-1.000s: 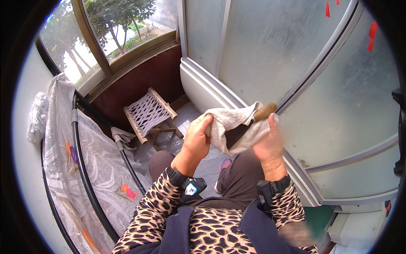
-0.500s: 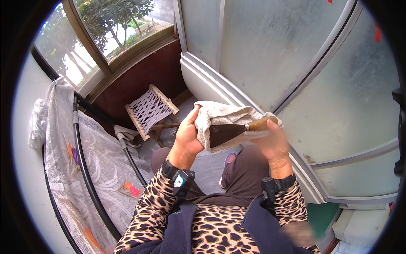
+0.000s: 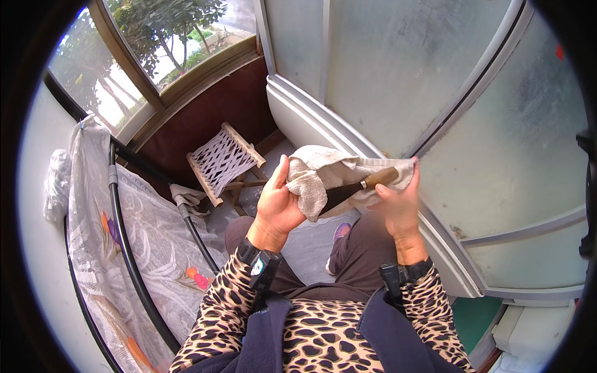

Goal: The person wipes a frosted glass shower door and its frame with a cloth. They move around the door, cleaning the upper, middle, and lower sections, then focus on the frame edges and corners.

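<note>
Between my hands is a beige cloth (image 3: 318, 157) with a putty knife (image 3: 379, 179) lying on it. The knife has a wooden handle pointing right and a dark, wide blade pointing left. A fold of cloth covers the blade's left end. My left hand (image 3: 276, 208) grips the cloth's left side, thumb up along its edge. At the other end, my right hand (image 3: 401, 211) holds the cloth's right edge beneath the handle, its thumb close to the handle. Some right fingers are hidden behind the cloth.
A wooden folding stool (image 3: 225, 160) with a woven seat stands ahead to the left. Black metal rails (image 3: 122, 230) draped with lace fabric (image 3: 93, 186) run along my left. Frosted glass panels (image 3: 398, 74) above a white ledge (image 3: 348, 124) curve along the right.
The cloth's left part has been folded over the blade's wide end, which showed before. My right hand has shifted from the handle's end to the cloth's right edge.
</note>
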The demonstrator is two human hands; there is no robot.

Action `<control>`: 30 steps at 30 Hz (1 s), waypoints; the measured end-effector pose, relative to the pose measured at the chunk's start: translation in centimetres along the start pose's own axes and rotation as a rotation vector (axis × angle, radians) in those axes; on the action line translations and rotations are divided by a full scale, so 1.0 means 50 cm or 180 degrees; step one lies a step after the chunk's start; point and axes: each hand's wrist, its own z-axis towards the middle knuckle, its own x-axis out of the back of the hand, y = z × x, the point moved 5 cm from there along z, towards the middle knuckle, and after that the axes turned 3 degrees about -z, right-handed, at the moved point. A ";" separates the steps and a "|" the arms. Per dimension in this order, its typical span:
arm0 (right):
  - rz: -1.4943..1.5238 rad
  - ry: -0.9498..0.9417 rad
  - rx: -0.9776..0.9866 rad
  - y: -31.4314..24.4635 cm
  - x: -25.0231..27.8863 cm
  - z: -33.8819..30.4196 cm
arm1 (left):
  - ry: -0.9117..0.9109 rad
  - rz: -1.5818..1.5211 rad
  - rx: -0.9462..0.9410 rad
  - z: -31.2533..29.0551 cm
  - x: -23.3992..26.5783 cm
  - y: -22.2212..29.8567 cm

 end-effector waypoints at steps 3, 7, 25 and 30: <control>-0.0836 -0.0538 0.0350 -0.014 -0.018 0.002 | 0.0020 -0.0061 -0.0135 -0.010 -0.008 0.010; -0.2324 -0.0669 0.0685 -0.027 -0.031 -0.003 | 0.0144 0.0223 -0.0025 -0.019 -0.015 0.002; -0.3339 -0.0954 0.0661 0.049 0.032 -0.073 | -0.0169 0.0886 -0.0314 0.005 -0.128 0.110; -0.1950 -0.1767 -0.1449 0.132 0.012 -0.107 | -0.0030 0.0771 -0.0216 0.051 -0.135 0.099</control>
